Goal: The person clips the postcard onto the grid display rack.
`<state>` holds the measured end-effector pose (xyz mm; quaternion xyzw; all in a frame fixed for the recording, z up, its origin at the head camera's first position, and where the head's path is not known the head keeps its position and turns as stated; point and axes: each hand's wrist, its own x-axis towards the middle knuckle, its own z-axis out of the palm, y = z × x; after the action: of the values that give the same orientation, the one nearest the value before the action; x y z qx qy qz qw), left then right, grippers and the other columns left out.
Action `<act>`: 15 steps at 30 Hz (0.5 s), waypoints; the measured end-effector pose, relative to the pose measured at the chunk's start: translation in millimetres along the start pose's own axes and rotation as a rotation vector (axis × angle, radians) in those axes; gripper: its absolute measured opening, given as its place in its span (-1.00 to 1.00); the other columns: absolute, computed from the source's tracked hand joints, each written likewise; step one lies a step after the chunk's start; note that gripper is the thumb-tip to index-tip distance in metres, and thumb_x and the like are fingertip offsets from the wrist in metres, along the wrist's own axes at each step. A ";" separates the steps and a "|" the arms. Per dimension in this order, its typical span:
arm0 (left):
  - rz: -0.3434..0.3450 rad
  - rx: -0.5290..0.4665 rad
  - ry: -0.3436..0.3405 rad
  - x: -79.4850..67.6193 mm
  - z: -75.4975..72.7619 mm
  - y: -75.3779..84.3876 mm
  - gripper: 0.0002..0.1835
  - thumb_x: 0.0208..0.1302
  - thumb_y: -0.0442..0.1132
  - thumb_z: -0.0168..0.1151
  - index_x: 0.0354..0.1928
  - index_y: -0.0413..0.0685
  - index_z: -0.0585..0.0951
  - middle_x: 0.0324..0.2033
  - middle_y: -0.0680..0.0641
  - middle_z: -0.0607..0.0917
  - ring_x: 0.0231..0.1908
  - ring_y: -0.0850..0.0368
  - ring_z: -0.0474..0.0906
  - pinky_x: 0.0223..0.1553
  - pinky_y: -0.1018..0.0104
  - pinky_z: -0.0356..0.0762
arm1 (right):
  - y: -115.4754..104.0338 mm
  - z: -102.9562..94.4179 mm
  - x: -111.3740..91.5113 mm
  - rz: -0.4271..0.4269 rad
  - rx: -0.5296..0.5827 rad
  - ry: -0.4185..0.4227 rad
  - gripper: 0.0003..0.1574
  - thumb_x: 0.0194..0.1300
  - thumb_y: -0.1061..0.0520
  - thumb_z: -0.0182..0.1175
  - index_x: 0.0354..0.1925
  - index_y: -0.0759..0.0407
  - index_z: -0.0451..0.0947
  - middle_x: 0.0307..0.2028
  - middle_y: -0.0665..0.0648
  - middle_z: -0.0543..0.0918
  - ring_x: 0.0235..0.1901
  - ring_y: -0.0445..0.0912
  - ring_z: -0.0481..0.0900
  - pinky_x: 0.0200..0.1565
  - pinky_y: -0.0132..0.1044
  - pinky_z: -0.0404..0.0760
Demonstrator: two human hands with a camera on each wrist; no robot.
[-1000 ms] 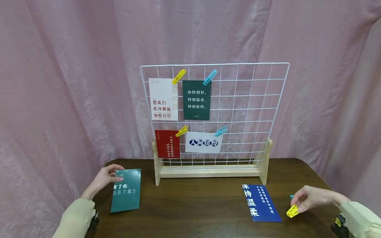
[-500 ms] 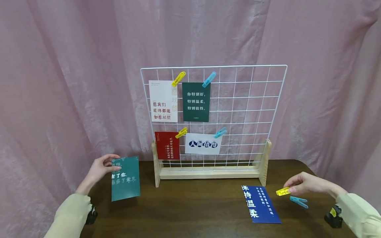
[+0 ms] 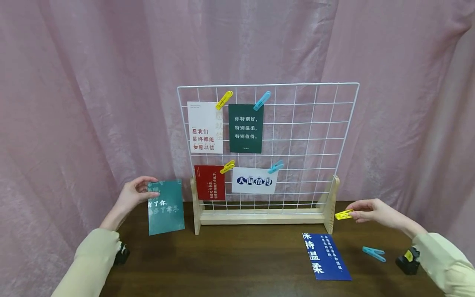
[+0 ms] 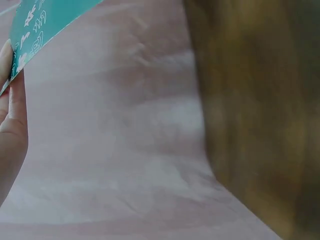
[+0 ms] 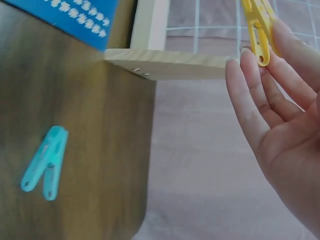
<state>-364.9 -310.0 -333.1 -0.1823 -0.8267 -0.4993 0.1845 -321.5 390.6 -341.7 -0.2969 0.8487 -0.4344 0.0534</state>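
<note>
Pinched between the thumb and forefinger of the right hand (image 3: 372,211) is a yellow clothespin (image 3: 344,215), held level in the air just to the right of the wooden stand's right post (image 3: 331,205). The right wrist view shows the same peg (image 5: 257,31) against the fingertips, the other fingers stretched out loosely. The left hand (image 3: 132,196) grips a teal card (image 3: 165,206) by its upper left corner, thumb in front and fingers behind. The card is upright and lifted above the table, just left of the stand's left post. The left wrist view shows only a finger and the card's edge (image 4: 35,30).

Between the two hands stands a white wire grid (image 3: 308,136) in a pale wooden base. Four cards hang on its left half: a white card (image 3: 204,127) and a dark green card (image 3: 245,128) above, a red card (image 3: 209,182) and a white card with blue lettering (image 3: 254,180) below. Each is fastened at its top right corner by a yellow or blue peg.

On the dark wooden table (image 3: 241,260) a blue card (image 3: 326,256) lies flat in front of the stand's right end. A blue clothespin (image 3: 374,253) lies just to its right, below the right hand. Pink curtains (image 3: 92,82) fill the background.
</note>
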 end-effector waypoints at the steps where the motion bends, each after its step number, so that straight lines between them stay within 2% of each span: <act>1: -0.001 -0.003 0.005 2.0 0.5 5.4 -0.50 -0.03 -0.24 0.40 -0.01 -0.23 0.49 -0.61 0.02 0.38 -0.61 0.20 0.22 -0.60 0.36 0.32 | -3.3 -1.2 0.6 0.011 -0.019 0.019 -0.63 0.32 0.29 0.02 -0.06 0.64 0.35 -0.25 0.33 0.55 -0.32 -0.11 0.57 -0.29 -0.24 0.55; 4: 0.004 -0.017 0.021 7.0 3.5 21.2 -0.48 -0.03 -0.22 0.41 0.01 -0.22 0.49 -0.55 -0.02 0.46 -0.59 0.18 0.26 -0.60 0.34 0.31 | -11.6 -5.7 2.8 0.042 -0.082 0.088 -0.60 0.32 0.24 0.04 -0.04 0.61 0.36 -0.24 0.29 0.56 -0.34 -0.11 0.58 -0.30 -0.27 0.56; 8: 0.026 -0.081 0.035 13.0 12.6 41.0 -0.48 -0.05 -0.26 0.41 0.01 -0.22 0.50 -0.44 -0.04 0.55 -0.52 0.20 0.38 -0.56 0.40 0.37 | -22.7 -11.4 7.4 0.042 -0.160 0.189 -0.59 0.31 0.22 0.06 -0.04 0.58 0.38 -0.26 0.28 0.58 -0.36 -0.10 0.58 -0.33 -0.27 0.56; 12: 0.061 -0.167 0.037 18.9 25.7 59.2 -0.49 -0.06 -0.32 0.41 0.00 -0.24 0.51 -0.21 -0.06 0.61 -0.31 0.17 0.53 -0.41 0.39 0.49 | -37.9 -16.2 12.4 0.031 -0.223 0.281 -0.58 0.30 0.20 0.08 -0.03 0.55 0.40 -0.26 0.29 0.58 -0.38 -0.08 0.57 -0.34 -0.30 0.55; 15: 0.095 -0.191 0.034 25.3 35.9 73.8 -0.50 -0.06 -0.33 0.41 0.00 -0.23 0.51 -0.15 -0.10 0.60 -0.21 0.12 0.54 -0.34 0.35 0.51 | -50.1 -20.1 16.4 0.026 -0.267 0.336 -0.58 0.29 0.18 0.09 -0.02 0.52 0.41 -0.25 0.31 0.57 -0.38 -0.08 0.56 -0.34 -0.34 0.54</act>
<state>-355.4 -242.9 -280.4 -0.2296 -0.7624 -0.5697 0.2037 -319.0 373.4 -288.0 -0.2139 0.8994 -0.3609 -0.1229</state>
